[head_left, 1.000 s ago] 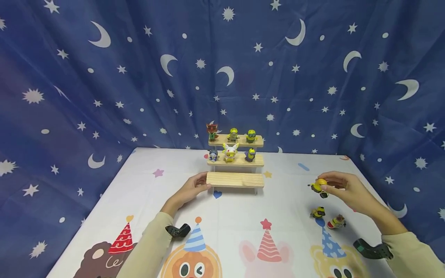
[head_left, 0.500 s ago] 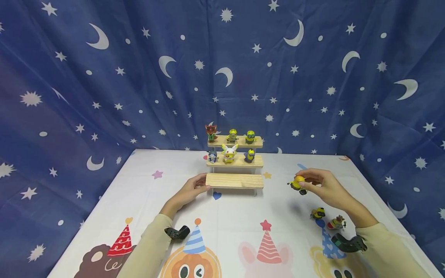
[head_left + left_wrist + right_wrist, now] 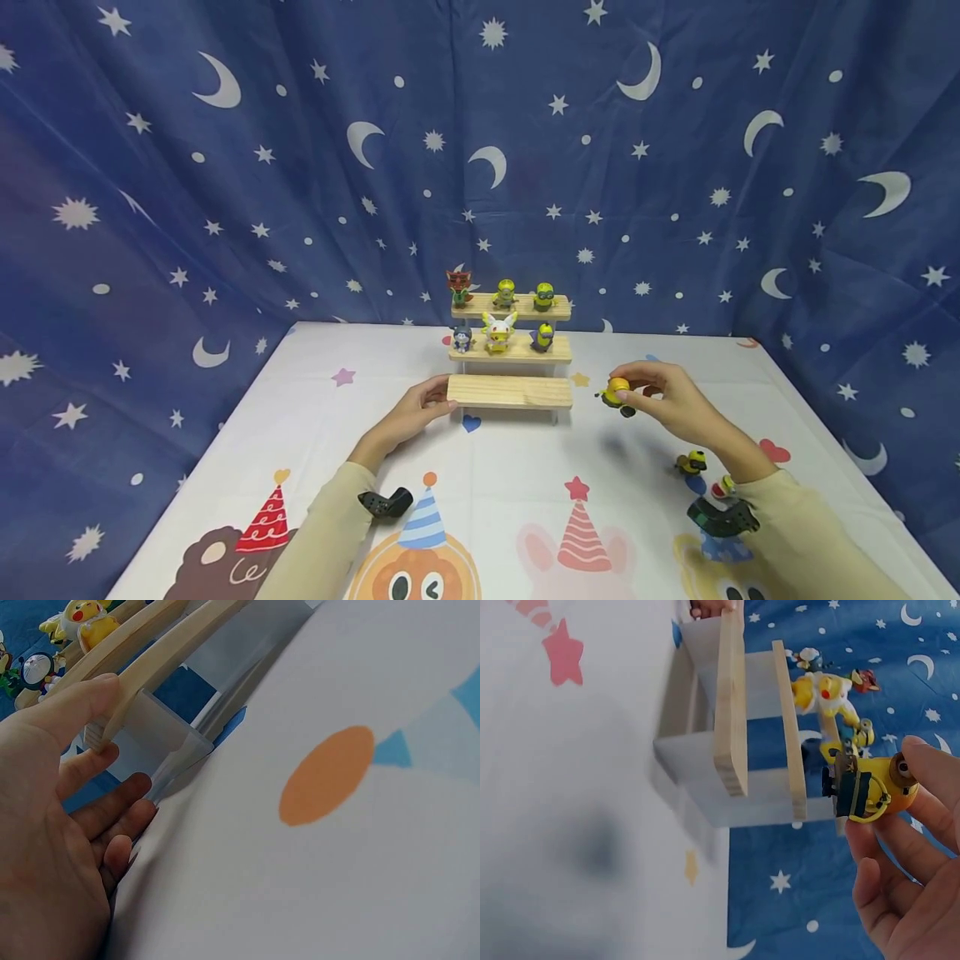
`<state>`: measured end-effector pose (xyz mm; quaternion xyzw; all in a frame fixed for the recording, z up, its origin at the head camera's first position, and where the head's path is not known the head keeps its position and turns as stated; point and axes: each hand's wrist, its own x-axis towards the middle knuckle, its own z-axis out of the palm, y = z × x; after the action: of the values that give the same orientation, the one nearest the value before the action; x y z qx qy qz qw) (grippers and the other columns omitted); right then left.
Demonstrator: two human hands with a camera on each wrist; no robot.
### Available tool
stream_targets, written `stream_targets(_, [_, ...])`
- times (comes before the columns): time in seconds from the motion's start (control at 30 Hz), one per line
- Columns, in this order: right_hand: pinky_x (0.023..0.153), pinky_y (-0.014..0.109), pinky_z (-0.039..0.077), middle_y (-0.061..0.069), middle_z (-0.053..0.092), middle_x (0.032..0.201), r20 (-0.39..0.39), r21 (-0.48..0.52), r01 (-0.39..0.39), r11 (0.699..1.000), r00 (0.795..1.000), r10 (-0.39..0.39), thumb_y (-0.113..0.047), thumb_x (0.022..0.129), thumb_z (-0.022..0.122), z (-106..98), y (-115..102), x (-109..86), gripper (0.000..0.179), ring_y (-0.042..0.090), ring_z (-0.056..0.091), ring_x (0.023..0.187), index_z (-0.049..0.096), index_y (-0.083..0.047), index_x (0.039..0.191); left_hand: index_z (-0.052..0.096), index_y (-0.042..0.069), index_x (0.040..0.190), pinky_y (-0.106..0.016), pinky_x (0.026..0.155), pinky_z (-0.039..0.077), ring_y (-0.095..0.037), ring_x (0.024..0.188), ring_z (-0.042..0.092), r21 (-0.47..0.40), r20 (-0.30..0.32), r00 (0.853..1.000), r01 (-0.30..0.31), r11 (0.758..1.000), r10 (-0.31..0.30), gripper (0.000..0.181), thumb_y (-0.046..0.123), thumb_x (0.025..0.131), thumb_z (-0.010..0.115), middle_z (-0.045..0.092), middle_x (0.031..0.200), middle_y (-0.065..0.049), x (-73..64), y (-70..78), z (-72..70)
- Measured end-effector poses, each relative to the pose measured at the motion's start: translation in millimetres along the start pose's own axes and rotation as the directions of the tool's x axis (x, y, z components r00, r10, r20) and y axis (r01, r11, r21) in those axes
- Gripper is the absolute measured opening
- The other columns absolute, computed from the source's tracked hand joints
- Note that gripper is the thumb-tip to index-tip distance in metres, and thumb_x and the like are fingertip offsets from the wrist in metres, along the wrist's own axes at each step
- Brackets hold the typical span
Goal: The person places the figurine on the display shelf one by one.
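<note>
A three-tier wooden display stand (image 3: 510, 392) with clear side panels stands mid-table. My left hand (image 3: 408, 417) holds the left end of its lowest step; in the left wrist view the thumb lies on the step's edge and the index finger (image 3: 90, 766) under it. To the right of the stand, my right hand (image 3: 671, 404) pinches a yellow minion figurine (image 3: 881, 787) above the table, tilted sideways. The middle step bears a dark figurine (image 3: 462, 338), a white-and-yellow one (image 3: 498, 333) and a purple-clad minion (image 3: 542, 337). On top stand a fox figurine (image 3: 459, 287) and two minions (image 3: 543, 297).
Two more small figurines lie on the table at the right: a yellow-and-black one (image 3: 691, 462), and a red-and-yellow one (image 3: 723, 487) partly hidden by the right forearm. A blue star-and-moon curtain (image 3: 525, 167) hangs behind the white printed tablecloth (image 3: 360, 350).
My right hand has carried the minion figurine leftward, closer to the stand. The right forearm now covers part of the red-and-yellow figurine. The left hand has stayed on the stand.
</note>
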<state>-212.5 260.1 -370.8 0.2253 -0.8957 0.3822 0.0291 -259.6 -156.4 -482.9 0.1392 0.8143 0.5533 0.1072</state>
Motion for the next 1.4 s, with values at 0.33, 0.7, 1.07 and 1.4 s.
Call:
stream_targets(0.33, [0.078,0.025,0.054,0.008,0.074,0.108,0.033,0.067,0.025,0.997,0.999,-0.028,-0.016,0.095,0.071,22,-3,13.3,0.025,0.011,0.066,0.096,0.071,-0.004,0.117,0.04,0.011,0.155,-0.047,0.112,0.045,-0.028,0.131,0.054,-0.016,-0.013,0.999,0.031,0.999,-0.031,0.065,0.031,0.098,0.066,0.054,0.148,-0.013,-3.6,2.5,3.5])
stream_targets(0.7, [0.077,0.026,0.054,0.011,0.074,0.107,0.038,0.133,0.059,0.989,0.997,-0.064,-0.014,0.094,0.072,50,-10,35.1,0.027,0.014,0.065,0.095,0.071,-0.003,0.118,0.04,0.009,0.155,-0.049,0.113,0.043,-0.03,0.132,0.053,-0.026,0.007,1.0,0.008,1.0,-0.008,0.065,0.028,0.099,0.066,0.053,0.148,-0.015,-0.4,-0.5,5.5])
stream_targets(1.07, [0.075,0.027,0.052,0.01,0.074,0.109,0.036,0.191,0.074,0.979,0.996,-0.082,-0.014,0.094,0.072,88,-33,60.5,0.024,0.019,0.065,0.097,0.072,-0.005,0.116,0.039,0.007,0.154,-0.05,0.113,0.043,-0.031,0.133,0.053,-0.01,0.002,1.0,-0.008,1.0,0.008,0.065,0.028,0.099,0.066,0.053,0.148,-0.017,0.7,-0.3,4.8])
stream_targets(1.4, [0.074,0.03,0.051,0.014,0.073,0.109,0.057,0.246,0.125,0.961,0.988,-0.143,-0.015,0.092,0.074,116,-57,84.3,0.026,0.021,0.066,0.094,0.073,-0.004,0.116,0.04,0.009,0.154,-0.051,0.114,0.043,-0.031,0.132,0.053,-0.016,-0.01,1.0,0.013,1.0,-0.013,0.064,0.028,0.098,0.066,0.054,0.148,-0.016,-2.1,2.8,1.8])
